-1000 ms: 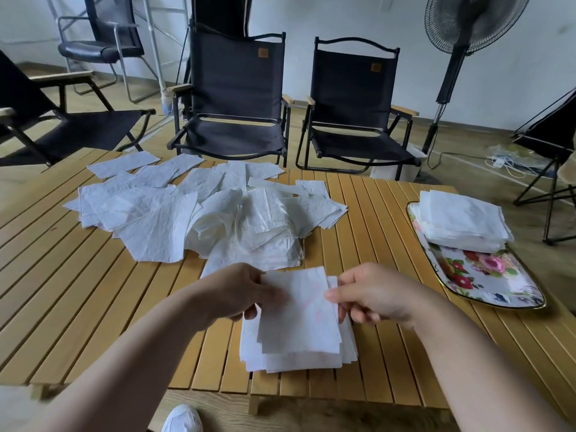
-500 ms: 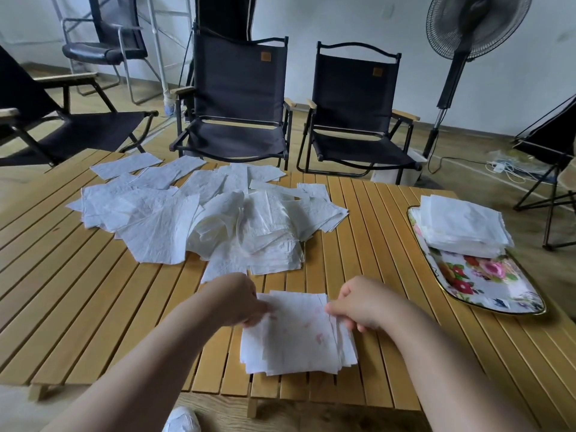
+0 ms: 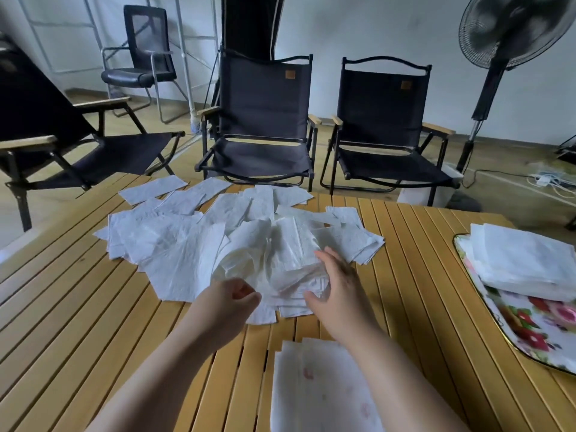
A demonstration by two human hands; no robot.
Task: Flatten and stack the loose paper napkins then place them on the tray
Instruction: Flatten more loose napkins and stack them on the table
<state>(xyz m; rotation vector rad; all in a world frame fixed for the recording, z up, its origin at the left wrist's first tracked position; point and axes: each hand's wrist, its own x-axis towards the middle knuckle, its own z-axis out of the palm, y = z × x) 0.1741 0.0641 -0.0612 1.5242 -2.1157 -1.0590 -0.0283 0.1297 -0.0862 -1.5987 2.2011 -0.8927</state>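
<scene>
A loose pile of white paper napkins is spread over the middle of the wooden slat table. My right hand reaches into the pile's near right side with fingers spread, touching a crumpled bundle. At the pile's near edge my left hand hovers with loosely curled fingers, and I see nothing held in it. A flattened stack of napkins lies close to me, partly under my right forearm. The floral tray at the right carries another neat napkin stack.
Beyond the table's far edge stand two black folding chairs. A third folding chair is at the left, with an office chair behind it. A standing fan and floor cables are at the back right.
Both hands let go of the top napkin on the near stack and moved forward to the loose pile. The view tilted forward, so the near stack now sits lower in the frame.
</scene>
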